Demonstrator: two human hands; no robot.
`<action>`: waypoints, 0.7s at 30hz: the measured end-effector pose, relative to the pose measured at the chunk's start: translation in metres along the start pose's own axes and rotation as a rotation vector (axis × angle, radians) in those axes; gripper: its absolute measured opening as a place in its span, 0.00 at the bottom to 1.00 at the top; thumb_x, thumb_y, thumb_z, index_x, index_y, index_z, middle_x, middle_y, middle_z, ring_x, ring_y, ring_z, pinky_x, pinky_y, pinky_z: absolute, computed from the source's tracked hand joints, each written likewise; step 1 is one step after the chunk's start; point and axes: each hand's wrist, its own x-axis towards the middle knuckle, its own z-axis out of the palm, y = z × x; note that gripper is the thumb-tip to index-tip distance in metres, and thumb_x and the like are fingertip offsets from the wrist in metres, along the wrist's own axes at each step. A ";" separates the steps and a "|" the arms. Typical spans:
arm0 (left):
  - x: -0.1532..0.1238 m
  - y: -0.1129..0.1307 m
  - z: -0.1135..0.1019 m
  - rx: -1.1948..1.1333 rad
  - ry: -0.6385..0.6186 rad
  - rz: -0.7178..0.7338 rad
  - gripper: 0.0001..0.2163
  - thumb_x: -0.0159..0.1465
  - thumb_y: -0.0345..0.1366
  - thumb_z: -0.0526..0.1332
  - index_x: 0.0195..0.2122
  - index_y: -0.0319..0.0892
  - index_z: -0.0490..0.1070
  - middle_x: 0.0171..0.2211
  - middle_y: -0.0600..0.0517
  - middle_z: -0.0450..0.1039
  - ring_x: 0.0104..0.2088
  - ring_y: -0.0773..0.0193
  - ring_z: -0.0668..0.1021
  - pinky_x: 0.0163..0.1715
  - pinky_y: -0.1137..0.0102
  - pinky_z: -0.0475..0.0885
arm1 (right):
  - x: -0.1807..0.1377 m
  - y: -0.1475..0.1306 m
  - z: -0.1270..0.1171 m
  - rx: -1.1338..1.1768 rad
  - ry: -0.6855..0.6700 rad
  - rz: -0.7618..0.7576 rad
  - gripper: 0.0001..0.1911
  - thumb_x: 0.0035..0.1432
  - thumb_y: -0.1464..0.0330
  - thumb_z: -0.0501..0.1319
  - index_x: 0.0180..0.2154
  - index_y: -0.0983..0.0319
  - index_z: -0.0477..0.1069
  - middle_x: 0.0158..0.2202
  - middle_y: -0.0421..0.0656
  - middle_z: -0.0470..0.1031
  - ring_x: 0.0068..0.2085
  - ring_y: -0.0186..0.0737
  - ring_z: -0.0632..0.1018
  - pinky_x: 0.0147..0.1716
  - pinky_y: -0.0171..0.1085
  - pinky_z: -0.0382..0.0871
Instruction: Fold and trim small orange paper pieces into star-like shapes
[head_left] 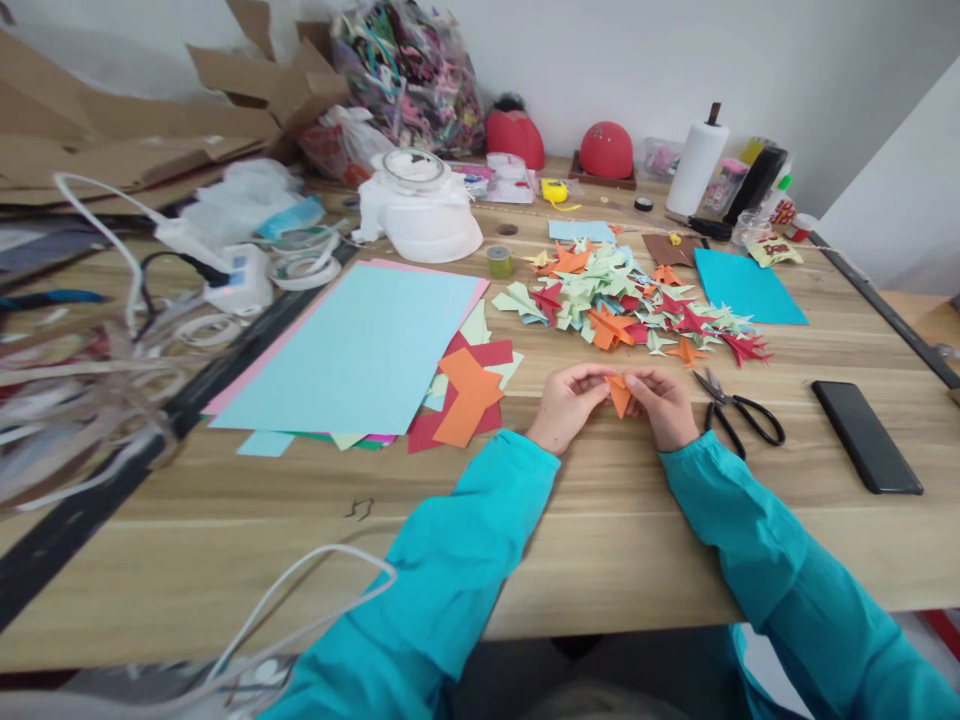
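Between my two hands is a small folded piece of orange paper (619, 395), pointed at its lower end. My left hand (568, 405) pinches its left side with thumb and forefinger. On the other side, my right hand (663, 405) grips it the same way. Just beyond my hands lies a heap of folded paper shapes (600, 285) in pale green, orange, red and blue. Scissors (731, 405) with black handles rest to the right of my right hand. Cut orange paper (469, 395) lies over red pieces, left of my left hand.
Light blue sheets (352, 340) are stacked on the left. A black phone (866, 437) lies at the right, and a bright blue sheet (750, 287) behind it. Tangled cables (97, 380) fill the left side. A white cap (420, 210) and a paper roll (697, 165) stand at the back.
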 end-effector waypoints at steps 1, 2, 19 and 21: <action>0.000 0.000 0.000 0.005 0.013 0.002 0.09 0.47 0.30 0.64 0.31 0.38 0.74 0.22 0.55 0.71 0.24 0.70 0.72 0.30 0.72 0.70 | -0.001 -0.001 0.000 0.001 -0.013 0.004 0.14 0.44 0.59 0.65 0.29 0.63 0.70 0.15 0.35 0.69 0.16 0.29 0.68 0.16 0.29 0.59; 0.000 0.000 0.000 0.006 0.024 0.005 0.09 0.47 0.30 0.64 0.31 0.38 0.74 0.22 0.55 0.71 0.24 0.70 0.72 0.29 0.72 0.70 | -0.001 -0.001 0.000 0.004 -0.029 0.006 0.14 0.44 0.60 0.65 0.30 0.63 0.70 0.15 0.35 0.69 0.17 0.29 0.68 0.16 0.29 0.59; -0.001 0.001 0.000 -0.037 -0.044 -0.007 0.12 0.48 0.36 0.66 0.33 0.37 0.75 0.28 0.50 0.76 0.26 0.66 0.75 0.32 0.69 0.72 | 0.002 0.004 -0.001 0.022 0.063 0.041 0.16 0.45 0.57 0.64 0.21 0.62 0.66 0.15 0.36 0.67 0.16 0.29 0.65 0.15 0.31 0.58; -0.002 0.002 0.000 -0.027 -0.043 -0.003 0.12 0.48 0.36 0.66 0.33 0.38 0.75 0.27 0.51 0.76 0.26 0.66 0.75 0.32 0.69 0.72 | 0.002 0.004 -0.001 0.025 0.060 0.036 0.16 0.45 0.57 0.64 0.21 0.62 0.66 0.15 0.36 0.67 0.16 0.29 0.65 0.15 0.31 0.58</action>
